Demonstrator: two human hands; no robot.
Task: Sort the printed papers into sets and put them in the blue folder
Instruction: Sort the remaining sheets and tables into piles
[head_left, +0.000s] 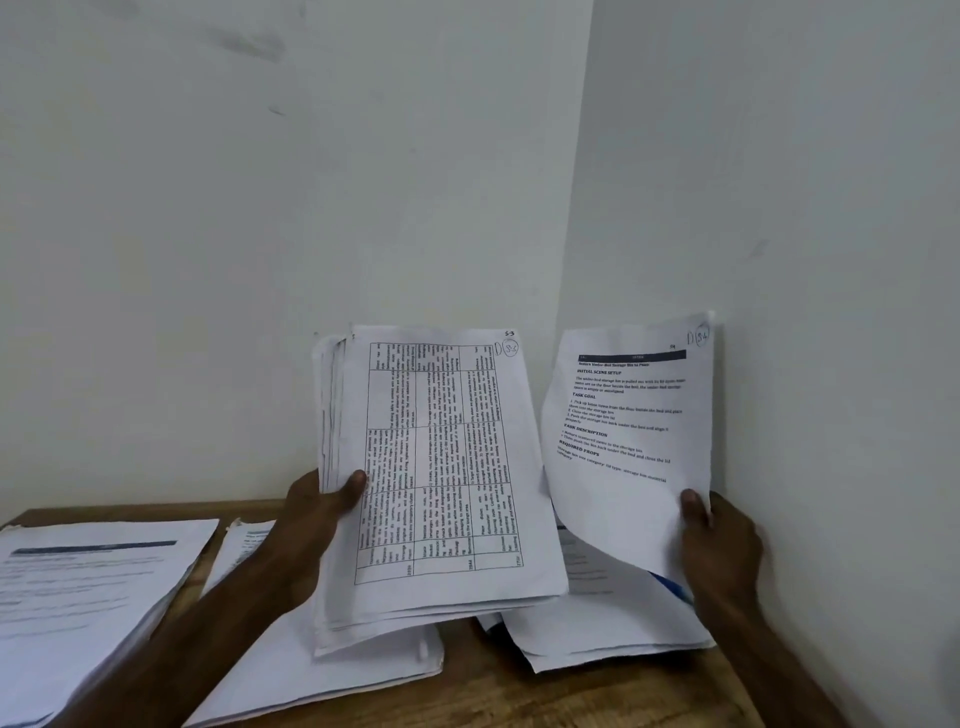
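Observation:
My left hand (317, 512) grips a thick stack of printed papers (441, 467) upright above the table, thumb on the front page, which bears a sideways table and a circled mark at its top right. My right hand (719, 540) pinches a single printed sheet (631, 447) by its lower right edge, held upright next to the stack; it has headings and a circled mark in its corner. A sliver of the blue folder (672, 587) shows under that sheet, mostly hidden by papers lying on it.
On the wooden table (623, 696) lie three more paper piles: one at the left (88, 597), one in the middle (311, 675) under the held stack, one at the right (602, 634). White walls meet in a corner close behind and to the right.

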